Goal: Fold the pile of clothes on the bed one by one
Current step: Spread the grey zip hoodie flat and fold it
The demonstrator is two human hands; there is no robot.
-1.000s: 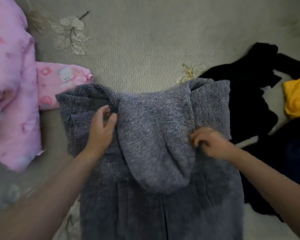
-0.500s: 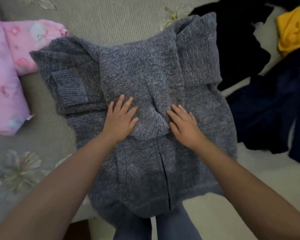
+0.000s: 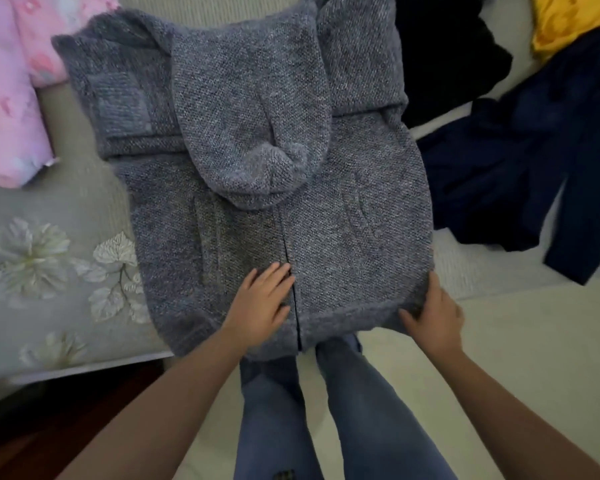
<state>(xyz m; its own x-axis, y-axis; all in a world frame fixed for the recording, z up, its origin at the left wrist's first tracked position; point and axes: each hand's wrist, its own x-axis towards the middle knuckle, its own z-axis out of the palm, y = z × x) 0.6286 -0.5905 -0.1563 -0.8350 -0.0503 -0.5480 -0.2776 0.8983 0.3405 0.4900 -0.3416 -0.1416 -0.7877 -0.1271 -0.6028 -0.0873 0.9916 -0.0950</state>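
Both my hands moving down from hood to hem of grey knitted hooded cardigan (image 3: 257, 150): left hand (image 3: 260, 306) lying flat, fingers straight; right hand (image 3: 430, 313) pinching hem corner. Sleeves, hood already folded in; readying bottom-up fold.

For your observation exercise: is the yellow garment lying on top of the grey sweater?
No, the yellow garment lies apart from the grey sweater.

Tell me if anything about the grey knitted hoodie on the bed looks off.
The grey knitted hoodie overhangs the bed: its hem dangles past the edge, where the right hand grips its corner.
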